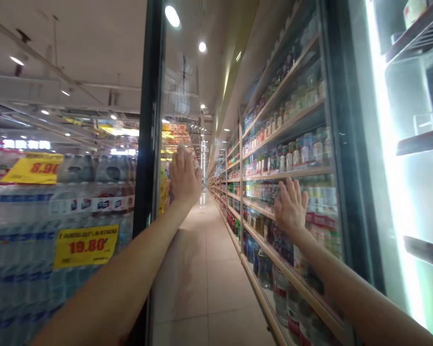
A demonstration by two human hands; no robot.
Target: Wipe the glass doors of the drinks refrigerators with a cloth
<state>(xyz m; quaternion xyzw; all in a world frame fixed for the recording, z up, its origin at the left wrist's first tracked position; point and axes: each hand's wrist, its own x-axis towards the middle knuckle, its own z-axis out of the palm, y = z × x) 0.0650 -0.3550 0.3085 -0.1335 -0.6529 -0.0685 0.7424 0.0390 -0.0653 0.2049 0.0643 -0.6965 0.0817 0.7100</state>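
Note:
A glass fridge door point(238, 120) with a black frame point(149, 144) stands swung out in front of me. My left hand point(184, 180) lies flat against the glass near the frame, fingers stretched upward and close together. A pale blur sits at its fingertips, and I cannot make out what it is. My right hand point(291, 206) is pressed on the same pane further right, fingers spread, holding nothing. Through the glass I see the aisle and shelves of bottled drinks point(285, 154).
The lit fridge interior point(411, 144) with its shelves is at the far right. Stacked packs of water bottles point(29, 240) with yellow price signs point(84, 246) stand on the left. A tiled aisle floor point(205, 269) runs straight ahead between long shelves.

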